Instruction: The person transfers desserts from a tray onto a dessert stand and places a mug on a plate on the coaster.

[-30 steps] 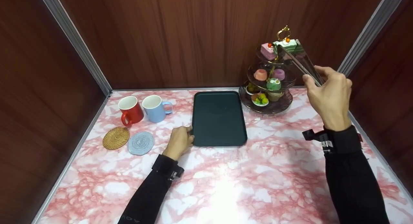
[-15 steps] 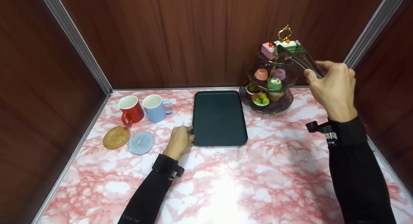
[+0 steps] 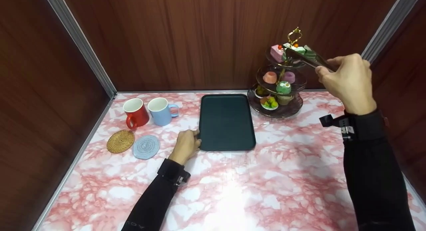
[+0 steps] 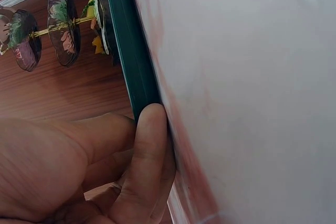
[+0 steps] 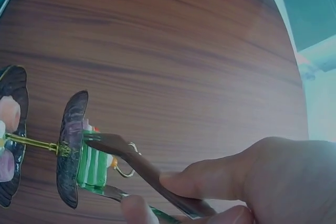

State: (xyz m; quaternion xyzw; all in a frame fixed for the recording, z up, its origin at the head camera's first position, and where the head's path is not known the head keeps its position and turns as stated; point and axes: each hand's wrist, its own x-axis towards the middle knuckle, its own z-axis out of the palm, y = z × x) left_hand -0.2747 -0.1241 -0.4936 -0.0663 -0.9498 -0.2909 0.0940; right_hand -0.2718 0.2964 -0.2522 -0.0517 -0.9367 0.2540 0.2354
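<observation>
A three-tier glass dessert stand [image 3: 294, 108] with a gold top loop stands at the back right. My right hand [image 3: 346, 78] grips metal tongs [image 3: 308, 60] whose tips close round a green and white layered cake [image 3: 299, 50] on the top tier [image 5: 69, 150]; in the right wrist view the tongs [image 5: 139, 169] clamp that cake [image 5: 94, 163]. A pink cake [image 3: 276, 52] sits beside it. My left hand [image 3: 185, 145] rests curled against the near left corner of a dark green tray [image 3: 226, 121], thumb on the tray edge [image 4: 131, 66].
A red mug [image 3: 135, 113] and a blue mug [image 3: 161, 111] stand at the back left, with a woven coaster [image 3: 120, 141] and a grey coaster [image 3: 146, 146] in front. Wooden walls close in three sides of the pink marble table [image 3: 253, 184].
My right hand has risen and shifted right, bringing the tongs flatter with their tips closed on the green cake. The left hand has not moved.
</observation>
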